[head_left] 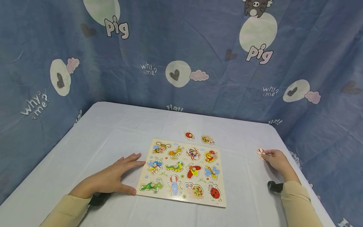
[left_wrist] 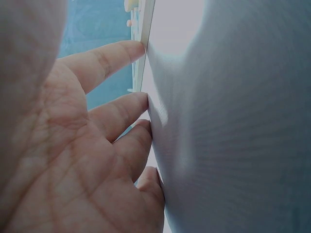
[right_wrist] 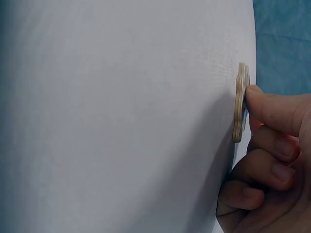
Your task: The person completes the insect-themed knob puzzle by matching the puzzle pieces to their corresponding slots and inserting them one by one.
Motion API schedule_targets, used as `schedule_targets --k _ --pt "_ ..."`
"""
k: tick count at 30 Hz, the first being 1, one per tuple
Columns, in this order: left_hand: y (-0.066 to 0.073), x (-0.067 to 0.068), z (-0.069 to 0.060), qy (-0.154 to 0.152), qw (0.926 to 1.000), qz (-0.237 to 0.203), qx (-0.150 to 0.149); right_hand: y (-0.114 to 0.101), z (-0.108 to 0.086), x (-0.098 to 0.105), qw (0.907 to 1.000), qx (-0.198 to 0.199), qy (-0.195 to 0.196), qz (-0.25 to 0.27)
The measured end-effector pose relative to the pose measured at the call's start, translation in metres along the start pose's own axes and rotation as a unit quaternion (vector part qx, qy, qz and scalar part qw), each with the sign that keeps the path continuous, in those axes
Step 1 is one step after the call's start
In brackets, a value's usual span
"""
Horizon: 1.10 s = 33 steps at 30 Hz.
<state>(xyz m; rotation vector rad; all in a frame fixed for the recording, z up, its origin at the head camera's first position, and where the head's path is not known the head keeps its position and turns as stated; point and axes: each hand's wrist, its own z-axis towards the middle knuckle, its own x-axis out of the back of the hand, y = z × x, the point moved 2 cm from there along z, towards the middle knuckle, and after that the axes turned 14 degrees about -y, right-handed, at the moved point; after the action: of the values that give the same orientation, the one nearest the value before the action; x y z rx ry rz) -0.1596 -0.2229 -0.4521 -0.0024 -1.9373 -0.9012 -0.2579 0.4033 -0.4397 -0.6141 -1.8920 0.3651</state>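
A wooden insect peg puzzle board [head_left: 181, 176] lies flat on the table. My left hand [head_left: 112, 175] is at its left side, fingers spread and fairly straight; in the left wrist view, a fingertip [left_wrist: 136, 48] touches the board's edge [left_wrist: 146, 24]. Well to the right of the board, my right hand [head_left: 279, 162] pinches a small wooden puzzle piece [head_left: 259, 153] with red on it. In the right wrist view that piece [right_wrist: 239, 104] stands on edge close to the cloth, its far face hidden, with the thumb [right_wrist: 272, 109] against it.
Beyond the board's far edge lie a ladybug piece [head_left: 189, 136] and a snail piece [head_left: 208, 139]. Several knobbed insect pieces sit in the board; its stag beetle picture [head_left: 174, 186] shows no knob. A blue printed curtain [head_left: 181, 47] hangs behind the white-covered table [head_left: 119, 126].
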Motion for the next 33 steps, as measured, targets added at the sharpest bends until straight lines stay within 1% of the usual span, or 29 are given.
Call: schedule_targets --k 6,13,18,23,28,33 --pt "0.000 0.000 0.000 0.001 1.0000 0.000 0.000 0.003 -0.002 -0.001 0.9998 0.018 0.000 -0.007" --pt "0.000 -0.001 -0.001 0.000 1.0000 0.000 -0.002 0.005 -0.004 -0.004 0.9999 0.016 -0.003 0.006" --pt "0.000 -0.001 -0.001 0.001 1.0000 -0.002 -0.002 0.001 -0.008 -0.008 0.9995 0.033 -0.002 0.005" --pt "0.000 0.000 -0.001 0.003 1.0000 -0.001 -0.004 -0.009 -0.011 -0.010 0.9983 0.058 -0.002 0.011" --pt "-0.001 0.001 -0.001 0.003 1.0000 0.000 -0.006 -0.025 -0.016 -0.013 0.9964 0.083 -0.003 0.012" --pt "-0.002 0.000 0.001 0.001 1.0000 -0.001 -0.006 -0.042 -0.019 -0.019 0.9939 0.105 -0.009 0.031"
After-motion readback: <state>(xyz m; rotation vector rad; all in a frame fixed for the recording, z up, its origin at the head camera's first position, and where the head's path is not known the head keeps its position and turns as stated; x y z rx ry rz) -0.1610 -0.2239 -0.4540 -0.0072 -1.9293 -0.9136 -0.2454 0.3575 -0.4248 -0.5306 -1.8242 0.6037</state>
